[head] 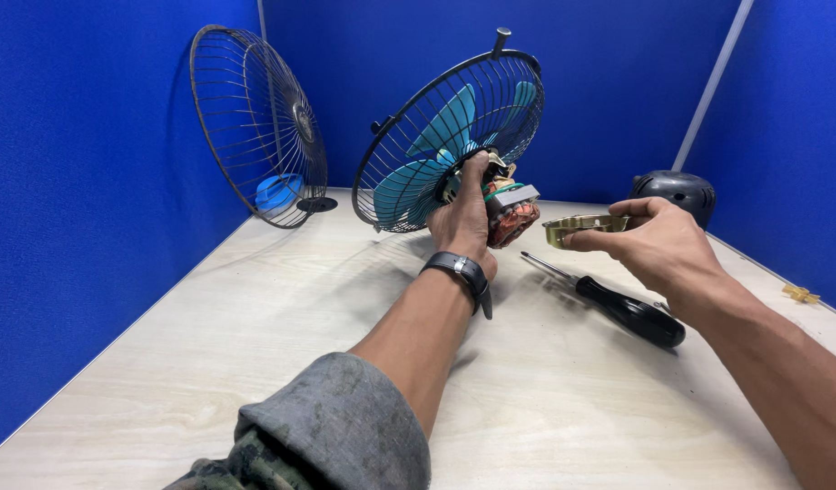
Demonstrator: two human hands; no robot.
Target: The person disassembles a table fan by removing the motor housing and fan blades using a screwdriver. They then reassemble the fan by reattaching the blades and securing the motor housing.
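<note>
Mid-disassembly, I judge — my left hand (463, 222) grips the fan motor (509, 210) with guard (450, 127) upright off the table, right hand (658, 240) just beside it pinching a brass bracket (583, 225) — next needs that bracket parked near the screwdriver (618, 304) below.

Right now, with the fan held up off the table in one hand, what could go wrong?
The left hand alone holds the fan assembly by its exposed motor; it could tip, or the copper windings get damaged. The right hand pinches the brass bracket over the screwdriver; dropped, it could bounce away.
</note>
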